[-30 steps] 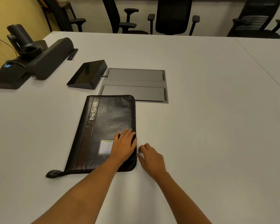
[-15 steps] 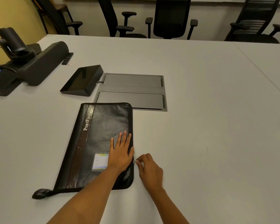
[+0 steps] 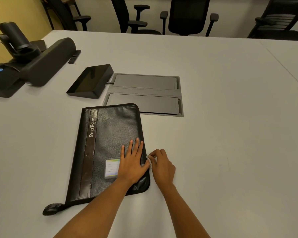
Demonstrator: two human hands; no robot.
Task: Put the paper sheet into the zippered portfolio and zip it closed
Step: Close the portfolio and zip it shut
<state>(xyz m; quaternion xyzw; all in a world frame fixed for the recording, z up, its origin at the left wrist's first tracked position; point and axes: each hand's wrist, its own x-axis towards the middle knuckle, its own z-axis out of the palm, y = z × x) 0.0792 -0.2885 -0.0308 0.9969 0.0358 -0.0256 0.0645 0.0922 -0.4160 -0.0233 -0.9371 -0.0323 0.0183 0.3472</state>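
Note:
A black leather portfolio (image 3: pixel 108 134) with a brown stripe and a small label card lies closed and flat on the white table. My left hand (image 3: pixel 132 162) presses flat on its cover near the right edge, fingers spread. My right hand (image 3: pixel 162 165) sits just beside that edge, thumb and forefinger pinched on the small metal zipper pull (image 3: pixel 148 156), about two thirds of the way down the long side. No paper sheet is visible.
A grey recessed cable hatch (image 3: pixel 144 93) lies just beyond the portfolio, with a black wedge-shaped touch panel (image 3: pixel 91 81) to its left. A black conference camera and speaker bar (image 3: pixel 27 60) stands at the far left. Office chairs (image 3: pixel 187 16) line the far edge.
My right hand has moved the zipper pull a little farther up the portfolio's right edge. My left hand stays pressed on the cover. The view shifted slightly.

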